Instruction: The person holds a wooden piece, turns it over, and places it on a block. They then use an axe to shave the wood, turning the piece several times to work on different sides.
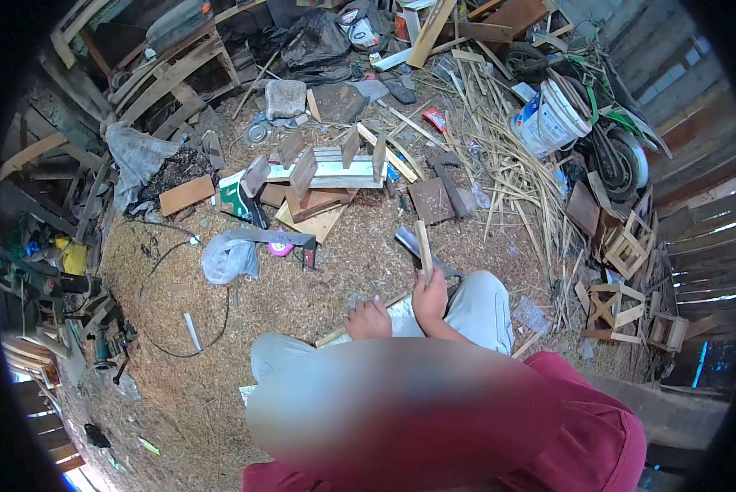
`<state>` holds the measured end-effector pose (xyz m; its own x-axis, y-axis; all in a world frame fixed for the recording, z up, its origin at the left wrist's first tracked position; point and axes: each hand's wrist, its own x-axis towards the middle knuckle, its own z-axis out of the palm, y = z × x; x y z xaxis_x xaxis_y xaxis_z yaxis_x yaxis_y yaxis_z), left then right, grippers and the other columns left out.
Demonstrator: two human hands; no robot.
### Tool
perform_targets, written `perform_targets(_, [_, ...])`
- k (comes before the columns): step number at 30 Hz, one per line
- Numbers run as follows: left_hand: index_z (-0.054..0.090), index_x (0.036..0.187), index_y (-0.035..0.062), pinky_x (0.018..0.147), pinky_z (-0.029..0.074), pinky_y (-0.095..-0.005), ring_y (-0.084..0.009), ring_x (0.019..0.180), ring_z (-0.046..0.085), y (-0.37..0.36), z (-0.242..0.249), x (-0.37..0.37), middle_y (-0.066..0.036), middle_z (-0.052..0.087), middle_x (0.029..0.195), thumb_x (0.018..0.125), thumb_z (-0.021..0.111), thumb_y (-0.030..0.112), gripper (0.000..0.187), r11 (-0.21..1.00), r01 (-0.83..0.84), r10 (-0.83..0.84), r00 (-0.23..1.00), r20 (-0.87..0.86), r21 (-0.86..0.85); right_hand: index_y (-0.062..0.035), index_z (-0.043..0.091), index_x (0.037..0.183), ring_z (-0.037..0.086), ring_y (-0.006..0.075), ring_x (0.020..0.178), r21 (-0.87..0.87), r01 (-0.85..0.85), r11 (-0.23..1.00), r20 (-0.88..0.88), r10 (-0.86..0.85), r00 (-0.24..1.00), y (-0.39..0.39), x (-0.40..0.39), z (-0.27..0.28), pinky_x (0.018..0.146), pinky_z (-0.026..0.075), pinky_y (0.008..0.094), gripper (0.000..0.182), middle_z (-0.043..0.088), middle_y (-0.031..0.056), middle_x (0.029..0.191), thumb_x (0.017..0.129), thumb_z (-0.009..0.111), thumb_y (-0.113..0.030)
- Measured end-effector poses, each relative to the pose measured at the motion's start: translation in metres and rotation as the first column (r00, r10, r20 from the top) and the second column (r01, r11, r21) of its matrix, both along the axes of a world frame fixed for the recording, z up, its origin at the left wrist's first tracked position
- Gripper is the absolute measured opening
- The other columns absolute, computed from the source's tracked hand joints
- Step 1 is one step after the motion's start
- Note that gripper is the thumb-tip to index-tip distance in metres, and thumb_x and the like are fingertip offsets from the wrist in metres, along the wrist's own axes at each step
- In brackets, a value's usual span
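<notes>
My right hand (pixel 429 298) is closed around a slim wooden piece (pixel 423 246) that stands up out of the fist, its lower end hidden. Lower and to the left, my left hand (pixel 369 318) has its fingers bent over a pale wooden strip (pixel 331 337) lying across my lap. A dark curved object (pixel 406 239) rests on the ground just behind the upright piece. Beyond my hands sits a wooden assembly (pixel 335 172) with several upright slats. A blurred patch covers my lap and chest.
A metal square (pixel 274 236), a pink tape measure (pixel 280 243) and a plastic bag (pixel 227 261) lie left of centre. A hammer (pixel 452 187) rests on a brown block (pixel 430 202). Wood strips (pixel 507 176), a white bucket (pixel 551 119) and small wooden frames (pixel 615 310) are at right.
</notes>
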<state>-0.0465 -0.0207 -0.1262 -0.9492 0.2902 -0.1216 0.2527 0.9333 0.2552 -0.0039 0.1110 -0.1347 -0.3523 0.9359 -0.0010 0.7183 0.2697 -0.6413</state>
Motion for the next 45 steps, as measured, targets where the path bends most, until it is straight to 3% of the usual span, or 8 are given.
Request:
perform_targets(8, [0.077, 0.093, 0.0021, 0.088, 0.050, -0.0552, -0.0400, 0.095, 0.070, 0.009, -0.015, -0.004, -0.021, 0.073, 0.101, 0.107, 0.034, 0.043, 0.062, 0.989, -0.079, 0.065, 0.992, 0.107, 0.126, -0.0015, 0.057, 0.125, 0.067, 0.0437, 0.107, -0.358, 0.028, 0.933, -0.244, -0.123, 0.962, 0.040, 0.012, -0.047, 0.095, 0.050, 0.0480, 0.042, 0.069, 0.0278, 0.113, 0.105, 0.054, -0.038])
perform_targets(13, [0.076, 0.101, -0.0019, 0.095, 0.050, -0.0576, -0.0465, 0.103, 0.069, 0.070, -0.001, -0.013, -0.027, 0.073, 0.106, 0.108, 0.025, 0.048, 0.072, 0.952, -0.112, 0.012, 0.944, 0.330, 0.285, -0.0007, 0.055, 0.117, 0.059, 0.0164, 0.071, -0.605, -0.281, 0.745, -0.471, -0.050, 0.881, 0.097, 0.013, -0.050, 0.062, 0.049, 0.0326, 0.034, 0.063, 0.0114, 0.090, 0.104, 0.059, -0.031])
perform_targets(16, [0.076, 0.104, -0.0024, 0.097, 0.050, -0.0569, -0.0482, 0.106, 0.068, 0.104, 0.003, -0.014, -0.029, 0.072, 0.110, 0.107, 0.024, 0.052, 0.076, 0.948, -0.123, -0.005, 0.916, 0.400, 0.294, -0.0007, 0.053, 0.118, 0.058, 0.0144, 0.072, -0.553, -0.308, 0.774, -0.333, 0.134, 0.933, 0.120, 0.020, 0.003, 0.061, 0.048, 0.0312, 0.033, 0.063, 0.0106, 0.090, 0.100, 0.063, -0.026])
perform_targets(20, [0.077, 0.102, -0.0024, 0.097, 0.051, -0.0561, -0.0477, 0.106, 0.068, 0.118, -0.003, -0.008, -0.029, 0.072, 0.110, 0.107, 0.023, 0.054, 0.078, 0.962, -0.178, 0.070, 0.893, 0.445, 0.205, -0.0008, 0.055, 0.119, 0.061, 0.0191, 0.074, -0.431, -0.292, 0.854, -0.201, 0.224, 0.954, 0.162, 0.028, 0.011, 0.065, 0.051, 0.0366, 0.041, 0.063, 0.0117, 0.085, 0.092, 0.070, -0.027])
perform_targets(21, [0.077, 0.102, -0.0024, 0.096, 0.051, -0.0559, -0.0474, 0.106, 0.068, 0.119, 0.000, -0.009, -0.029, 0.072, 0.110, 0.107, 0.023, 0.054, 0.079, 0.972, -0.173, 0.083, 0.890, 0.448, 0.162, 0.0007, 0.053, 0.133, 0.072, 0.0322, 0.085, -0.500, -0.283, 0.819, -0.166, 0.230, 0.959, 0.173, 0.029, 0.011, 0.074, 0.056, 0.0436, 0.058, 0.072, 0.0229, 0.100, 0.088, 0.073, -0.030])
perform_targets(25, [0.077, 0.098, -0.0026, 0.090, 0.053, -0.0549, -0.0449, 0.101, 0.070, 0.129, 0.015, -0.008, -0.028, 0.073, 0.103, 0.107, 0.027, 0.052, 0.074, 0.968, -0.222, 0.161, 0.907, 0.389, 0.118, -0.0004, 0.063, 0.124, 0.067, 0.0442, 0.113, -0.336, -0.274, 0.901, -0.041, 0.277, 0.960, 0.201, 0.021, -0.007, 0.095, 0.053, 0.0489, 0.052, 0.069, 0.0298, 0.118, 0.087, 0.071, -0.036])
perform_targets(33, [0.074, 0.088, -0.0017, 0.083, 0.053, -0.0557, -0.0442, 0.090, 0.070, 0.143, -0.008, -0.007, -0.027, 0.072, 0.092, 0.108, 0.034, 0.045, 0.064, 0.984, -0.162, 0.147, 0.973, 0.177, 0.070, -0.0033, 0.070, 0.117, 0.069, 0.0432, 0.106, -0.210, -0.260, 0.942, 0.111, 0.287, 0.951, 0.243, -0.084, -0.046, 0.094, 0.053, 0.0513, 0.043, 0.072, 0.0268, 0.110, 0.084, 0.074, -0.031])
perform_targets(45, [0.076, 0.103, 0.0058, 0.092, 0.050, -0.0512, -0.0360, 0.104, 0.066, 0.153, -0.002, -0.019, -0.014, 0.073, 0.108, 0.107, 0.039, 0.034, 0.047, 0.995, -0.076, 0.092, 0.957, 0.276, -0.068, -0.0114, 0.075, 0.098, 0.068, 0.0366, 0.100, 0.097, -0.265, 0.959, 0.298, 0.226, 0.927, 0.288, -0.230, -0.104, 0.091, 0.047, 0.0480, 0.022, 0.075, 0.0146, 0.098, 0.081, 0.076, -0.025])
